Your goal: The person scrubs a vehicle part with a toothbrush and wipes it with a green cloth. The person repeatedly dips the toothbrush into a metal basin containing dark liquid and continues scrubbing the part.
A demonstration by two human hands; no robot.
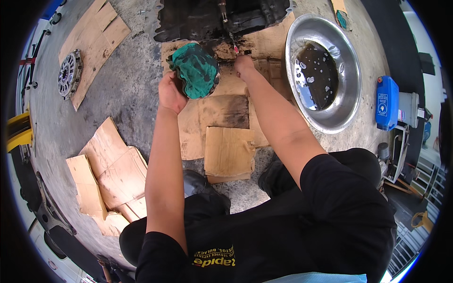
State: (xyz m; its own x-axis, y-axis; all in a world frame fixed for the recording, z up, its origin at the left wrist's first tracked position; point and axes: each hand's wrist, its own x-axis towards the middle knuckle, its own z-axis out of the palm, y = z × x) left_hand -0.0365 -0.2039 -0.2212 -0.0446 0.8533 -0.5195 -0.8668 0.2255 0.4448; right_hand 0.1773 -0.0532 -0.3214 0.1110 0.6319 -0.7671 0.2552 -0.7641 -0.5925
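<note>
My left hand (172,92) holds a bunched green cloth (196,70) with dark stains, its fingers mostly hidden behind it. To the right, my right hand (244,66) is closed around the handle of a toothbrush-like brush (235,46), whose far end points up at a dark, oily metal part (198,19) with bolt holes along its rim. A tool with a metal tip (223,12) lies on that dark part. Under both hands are flattened cardboard sheets (191,123), blackened in places.
A metal basin (348,102) with dark liquid stands at the right, beside a blue jug (387,102). A clutch pressure plate (69,74) rests on cardboard at the left. More cardboard (113,177) lies lower left. A small cardboard piece (228,152) lies between my feet.
</note>
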